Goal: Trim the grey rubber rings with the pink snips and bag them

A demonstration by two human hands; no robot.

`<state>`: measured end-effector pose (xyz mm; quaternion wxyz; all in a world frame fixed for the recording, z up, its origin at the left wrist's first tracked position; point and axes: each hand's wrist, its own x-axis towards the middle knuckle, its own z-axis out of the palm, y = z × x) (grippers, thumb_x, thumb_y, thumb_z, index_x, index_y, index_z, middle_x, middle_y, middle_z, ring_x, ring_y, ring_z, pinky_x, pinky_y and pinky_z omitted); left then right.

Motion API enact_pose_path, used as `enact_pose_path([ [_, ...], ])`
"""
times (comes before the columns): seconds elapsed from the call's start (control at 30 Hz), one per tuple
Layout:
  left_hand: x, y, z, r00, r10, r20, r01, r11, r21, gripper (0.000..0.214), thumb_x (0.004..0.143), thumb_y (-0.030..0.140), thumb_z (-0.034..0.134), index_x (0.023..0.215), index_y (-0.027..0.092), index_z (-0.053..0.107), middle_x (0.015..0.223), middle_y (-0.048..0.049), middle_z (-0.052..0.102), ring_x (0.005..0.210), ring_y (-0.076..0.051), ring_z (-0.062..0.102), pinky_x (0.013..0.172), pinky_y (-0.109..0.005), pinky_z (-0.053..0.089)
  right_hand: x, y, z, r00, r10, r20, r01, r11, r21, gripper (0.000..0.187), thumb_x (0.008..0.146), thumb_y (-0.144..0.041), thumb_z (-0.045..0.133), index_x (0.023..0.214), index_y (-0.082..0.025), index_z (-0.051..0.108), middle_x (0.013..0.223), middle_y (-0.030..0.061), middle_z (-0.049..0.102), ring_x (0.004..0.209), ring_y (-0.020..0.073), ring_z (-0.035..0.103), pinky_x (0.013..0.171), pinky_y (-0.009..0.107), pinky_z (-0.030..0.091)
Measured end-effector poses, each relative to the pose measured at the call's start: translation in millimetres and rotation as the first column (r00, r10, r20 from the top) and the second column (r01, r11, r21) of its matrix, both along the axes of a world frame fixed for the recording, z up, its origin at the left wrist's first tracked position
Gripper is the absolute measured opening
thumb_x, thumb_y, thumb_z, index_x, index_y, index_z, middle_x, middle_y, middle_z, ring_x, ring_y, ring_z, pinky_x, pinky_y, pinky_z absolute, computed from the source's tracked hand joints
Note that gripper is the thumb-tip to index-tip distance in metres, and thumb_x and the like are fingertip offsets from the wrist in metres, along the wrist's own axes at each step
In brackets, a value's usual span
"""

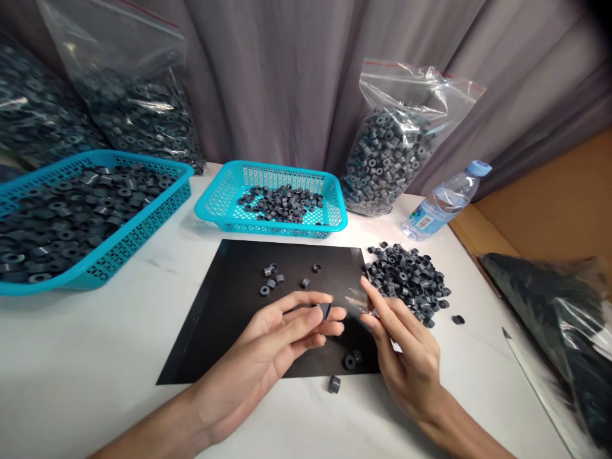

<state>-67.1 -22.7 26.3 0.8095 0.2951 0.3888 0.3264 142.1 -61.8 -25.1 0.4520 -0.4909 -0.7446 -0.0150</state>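
Observation:
Over the black mat, my left hand pinches a small dark grey plastic ring between thumb and fingers. My right hand is closed around a pair of tweezers, whose two slightly parted tips point left towards the ring without touching it. Several loose grey rings lie at the back of the mat. Between my hands another grey ring sits near the mat's front edge, and one grey piece rests on the white table just in front.
A heap of grey rings lies right of the mat. Behind stand a blue basket with rings, a plastic bag of them and a water bottle. A fuller blue basket is at left; a white strip lies at right.

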Motion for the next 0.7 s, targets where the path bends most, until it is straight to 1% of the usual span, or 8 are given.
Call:
enact_pose_path([
  [0.13,-1.4,-0.4,-2.5,0.995,0.0,0.104,0.006,0.998,-0.054,0.013,0.092,0.026,0.074,0.104,0.021,0.072,0.105,-0.0051,0.082,0.098,-0.014,0.076,0.085,-0.02,0.054,0.5,-0.7,0.3,1.0,0.016,-0.014,-0.016,1.0,0.011,0.059,0.098,-0.003,0.055,0.154,-0.019,0.045,0.098,0.0087,0.064,0.078,0.0154,0.06,0.069,0.028,0.05],
  [0.23,-1.5,-2.1,-3.2,0.988,-0.039,0.149,0.048,0.997,-0.056,0.012,0.094,0.026,0.072,0.104,0.021,0.071,0.102,-0.0056,0.082,0.095,-0.013,0.077,0.082,-0.019,0.055,1.0,-0.5,0.5,0.999,0.028,-0.022,-0.027,0.999,0.033,0.061,0.097,-0.002,0.055,0.154,-0.019,0.044,0.101,0.0092,0.064,0.079,0.0157,0.06,0.069,0.028,0.051],
  [0.33,-0.9,-3.0,-1.9,0.984,-0.06,0.165,0.068,0.996,-0.048,0.014,0.096,0.027,0.069,0.108,0.02,0.071,0.099,-0.0065,0.083,0.093,-0.013,0.077,0.079,-0.018,0.055,0.7,0.2,1.0,0.999,0.033,-0.024,-0.032,0.999,0.038,0.062,0.097,-0.001,0.055,0.155,-0.02,0.044,0.101,0.0091,0.064,0.078,0.0157,0.061,0.068,0.028,0.051],
  [0.4,0.1,-3.0,-1.1,0.984,-0.05,0.169,0.059,0.997,-0.05,0.015,0.096,0.028,0.069,0.108,0.02,0.072,0.097,-0.0067,0.083,0.091,-0.013,0.078,0.078,-0.018,0.055,0.1,0.5,1.5,0.999,0.027,-0.023,-0.026,0.999,0.032,0.061,0.097,-0.002,0.055,0.154,-0.02,0.044,0.099,0.0084,0.064,0.077,0.0155,0.061,0.068,0.028,0.051],
  [0.47,1.1,-3.2,-1.1,0.987,-0.03,0.159,0.04,0.997,-0.061,0.015,0.095,0.031,0.07,0.104,0.019,0.072,0.095,-0.0061,0.083,0.089,-0.013,0.078,0.076,-0.017,0.055,-0.6,0.6,1.9,1.0,0.02,-0.022,-0.019,0.999,0.029,0.06,0.097,-0.003,0.055,0.154,-0.02,0.045,0.097,0.0079,0.064,0.076,0.015,0.06,0.067,0.027,0.051],
  [0.57,1.9,-4.2,-2.8,0.993,0.028,0.113,-0.017,0.995,-0.098,0.018,0.093,0.035,0.072,0.1,0.019,0.071,0.092,-0.005,0.083,0.088,-0.014,0.078,0.074,-0.017,0.055,-1.1,0.5,2.0,1.0,0.015,-0.021,-0.014,1.0,0.023,0.059,0.098,-0.004,0.055,0.154,-0.021,0.045,0.096,0.0078,0.064,0.074,0.0144,0.06,0.066,0.027,0.051],
  [0.7,2.2,-5.6,-5.6,0.995,0.07,0.074,-0.06,0.99,-0.13,0.023,0.091,0.039,0.074,0.101,0.019,0.069,0.093,-0.0056,0.084,0.09,-0.015,0.079,0.075,-0.019,0.055,-1.0,0.6,1.9,1.0,0.012,-0.017,-0.012,1.0,0.02,0.059,0.099,-0.005,0.055,0.154,-0.021,0.045,0.096,0.0082,0.065,0.073,0.0142,0.059,0.066,0.026,0.052],
])
